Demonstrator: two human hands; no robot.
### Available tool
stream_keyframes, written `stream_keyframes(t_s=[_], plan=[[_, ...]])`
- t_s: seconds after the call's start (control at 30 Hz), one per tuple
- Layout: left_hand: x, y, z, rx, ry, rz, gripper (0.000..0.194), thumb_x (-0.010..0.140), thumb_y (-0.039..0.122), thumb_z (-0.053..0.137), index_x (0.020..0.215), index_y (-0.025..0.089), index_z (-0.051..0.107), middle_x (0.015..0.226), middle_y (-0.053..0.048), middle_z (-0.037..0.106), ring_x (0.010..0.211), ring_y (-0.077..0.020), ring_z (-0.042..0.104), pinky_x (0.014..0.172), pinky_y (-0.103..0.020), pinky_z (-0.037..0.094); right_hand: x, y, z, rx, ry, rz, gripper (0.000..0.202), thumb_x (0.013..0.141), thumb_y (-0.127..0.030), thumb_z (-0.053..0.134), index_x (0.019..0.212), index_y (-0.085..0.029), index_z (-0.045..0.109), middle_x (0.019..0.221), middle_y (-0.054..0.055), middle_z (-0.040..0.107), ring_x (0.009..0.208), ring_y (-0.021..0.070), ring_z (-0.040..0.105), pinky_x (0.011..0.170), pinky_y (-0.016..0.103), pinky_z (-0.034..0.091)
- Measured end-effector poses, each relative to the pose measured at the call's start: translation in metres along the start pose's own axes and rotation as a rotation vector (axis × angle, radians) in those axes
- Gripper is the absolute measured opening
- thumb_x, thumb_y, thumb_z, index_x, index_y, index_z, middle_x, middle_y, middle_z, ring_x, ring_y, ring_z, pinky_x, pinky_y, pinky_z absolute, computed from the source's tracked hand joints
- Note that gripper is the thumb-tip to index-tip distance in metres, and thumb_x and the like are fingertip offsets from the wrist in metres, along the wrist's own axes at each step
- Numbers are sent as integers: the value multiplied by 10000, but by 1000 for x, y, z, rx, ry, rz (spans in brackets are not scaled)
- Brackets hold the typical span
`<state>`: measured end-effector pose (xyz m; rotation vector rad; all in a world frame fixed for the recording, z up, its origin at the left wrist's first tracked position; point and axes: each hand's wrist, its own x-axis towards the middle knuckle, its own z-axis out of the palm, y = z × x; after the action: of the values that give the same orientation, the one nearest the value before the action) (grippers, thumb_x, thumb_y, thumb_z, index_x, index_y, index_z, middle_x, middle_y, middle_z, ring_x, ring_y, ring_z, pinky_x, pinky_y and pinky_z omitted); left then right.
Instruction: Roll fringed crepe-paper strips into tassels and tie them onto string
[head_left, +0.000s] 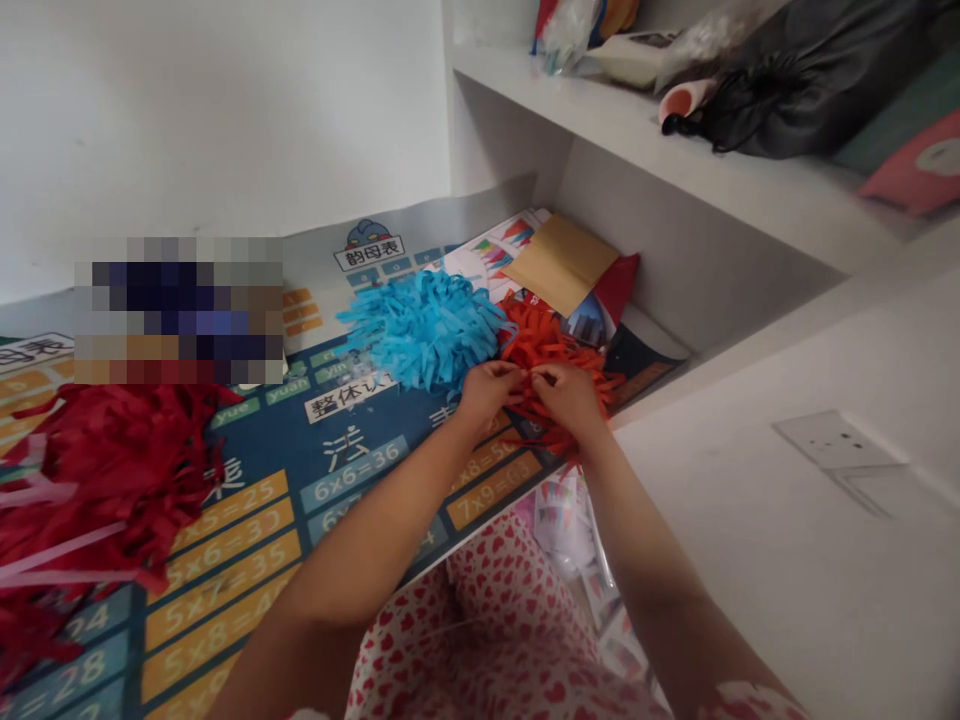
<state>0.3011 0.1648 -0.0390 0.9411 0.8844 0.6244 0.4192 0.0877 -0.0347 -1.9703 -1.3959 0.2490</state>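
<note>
An orange-red pom-pom (551, 340) of cut strips lies at the right end of the table, under and around both hands. My left hand (491, 388) pinches at its near side, fingers pressed together. Close beside it, my right hand (562, 395) is also closed in a pinch on the orange strips. The fingertips of the two hands almost meet, and exactly which strands they hold is too small to make out. Touching the orange one on its left is a light blue pom-pom (427, 328).
Dark red pom-poms (127, 470) fill the table's left side, by a blurred patch. A brown envelope (562, 262) and printed sheets lie in the back right corner. A printed mat (352, 490) covers the table. Above right, a shelf (600, 130) holds a black bag (802, 90).
</note>
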Motion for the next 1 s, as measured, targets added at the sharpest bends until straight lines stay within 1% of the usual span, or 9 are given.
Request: stream_keyframes(t_s=[0.1, 0.23, 0.33, 0.43, 0.6, 0.73, 0.83, 0.93, 1.0], plan=[[-1, 1, 1, 0, 8, 12, 210, 679, 205, 815, 698, 128, 621, 588, 18, 605, 538, -83, 596, 601, -244, 581, -1, 0, 0, 17, 14, 13, 228, 843, -249, 519, 844, -216, 744, 855, 20, 748, 799, 180, 671, 768, 284, 487], [-1, 0, 1, 5, 7, 21, 160, 714, 172, 781, 704, 125, 629, 600, 13, 607, 552, -94, 606, 603, -260, 587, 0, 0, 0, 96, 28, 38, 207, 846, -270, 533, 844, -209, 730, 843, 21, 744, 779, 176, 672, 736, 276, 487], [-1, -1, 2, 7, 5, 23, 128, 744, 152, 749, 704, 121, 631, 610, 4, 619, 562, -98, 614, 591, -247, 582, 3, -1, 0, 140, 34, 51, 210, 864, -328, 552, 871, -198, 717, 851, 30, 740, 772, 171, 671, 713, 266, 480], [0, -2, 2, 6, 6, 21, 115, 757, 147, 737, 707, 120, 637, 605, 4, 622, 561, -94, 611, 602, -246, 587, 8, -2, -1, 111, 16, 45, 212, 865, -343, 563, 863, -195, 715, 849, 35, 738, 775, 171, 668, 706, 264, 470], [0, -1, 3, 2, 6, 14, 125, 762, 135, 733, 696, 123, 628, 589, 8, 618, 554, -99, 617, 627, -272, 595, 11, 0, -1, 76, -9, 29, 194, 864, -276, 548, 855, -190, 722, 848, 35, 740, 792, 173, 665, 722, 266, 452], [0, -2, 5, 17, 7, 16, 108, 786, 102, 690, 699, 121, 630, 584, 7, 620, 558, -107, 626, 615, -272, 591, 14, -4, -1, 67, 29, 60, 273, 892, -374, 535, 825, -185, 720, 788, 33, 727, 726, 169, 650, 675, 266, 433], [0, -3, 6, 40, 7, 20, 114, 806, 74, 637, 703, 123, 627, 589, 8, 627, 553, -106, 628, 588, -253, 585, 20, -12, -2, 16, 69, 79, 324, 882, -447, 546, 795, -187, 718, 775, 38, 721, 730, 177, 648, 672, 274, 428], [0, -4, 5, 69, 5, 27, 128, 820, 67, 597, 709, 126, 621, 597, 10, 630, 554, -102, 629, 566, -231, 578, 28, -17, -3, -30, 73, 65, 316, 859, -456, 569, 776, -188, 716, 778, 44, 722, 733, 185, 646, 680, 285, 428], [0, -5, 5, 96, 2, 37, 140, 827, 58, 568, 718, 128, 621, 612, 7, 634, 561, -103, 635, 557, -227, 576, 31, -19, -3, -44, 67, 48, 276, 839, -426, 589, 770, -190, 714, 785, 43, 725, 729, 189, 646, 679, 291, 428]])
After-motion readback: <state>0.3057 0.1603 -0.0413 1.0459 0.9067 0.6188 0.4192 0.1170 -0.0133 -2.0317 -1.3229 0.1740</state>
